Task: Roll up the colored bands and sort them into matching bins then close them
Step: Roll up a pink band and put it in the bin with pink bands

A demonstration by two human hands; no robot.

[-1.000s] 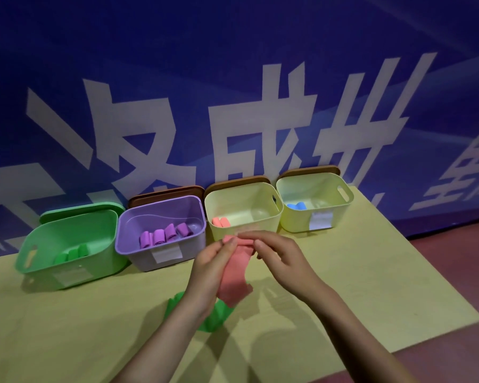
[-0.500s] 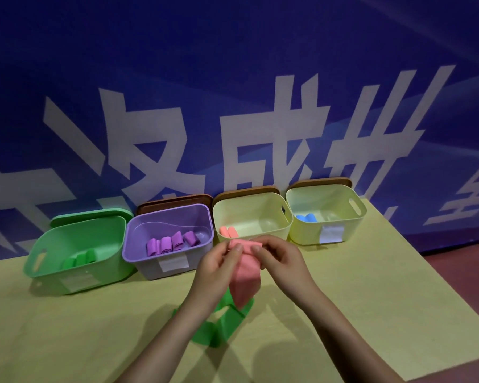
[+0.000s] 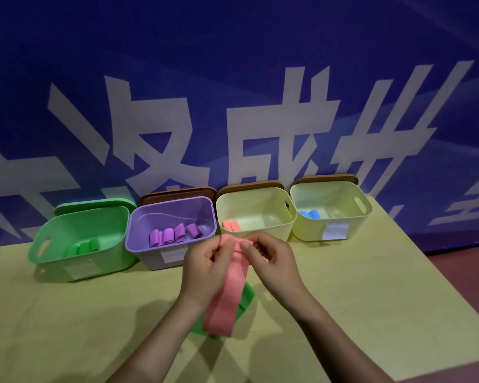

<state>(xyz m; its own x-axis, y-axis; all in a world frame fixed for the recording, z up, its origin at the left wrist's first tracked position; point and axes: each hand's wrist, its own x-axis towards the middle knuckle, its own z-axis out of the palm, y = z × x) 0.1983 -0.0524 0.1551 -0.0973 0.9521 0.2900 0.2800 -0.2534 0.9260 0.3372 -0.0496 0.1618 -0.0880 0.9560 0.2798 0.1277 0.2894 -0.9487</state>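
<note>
While both hands work above the yellow table [image 3: 371, 299], the left hand [image 3: 205, 268] and right hand [image 3: 271, 261] pinch the top end of a pink band [image 3: 227, 299] between curled fingertips and thumbs, the end partly rolled. The band's loose length hangs down over a green band [image 3: 246, 299] lying on the table. Behind stand four open bins in a row: a green bin [image 3: 80, 244] with green rolls, a purple bin [image 3: 172, 225] with purple rolls, a cream bin [image 3: 256, 214] with pink rolls, and another cream bin [image 3: 332, 208] with blue rolls.
</note>
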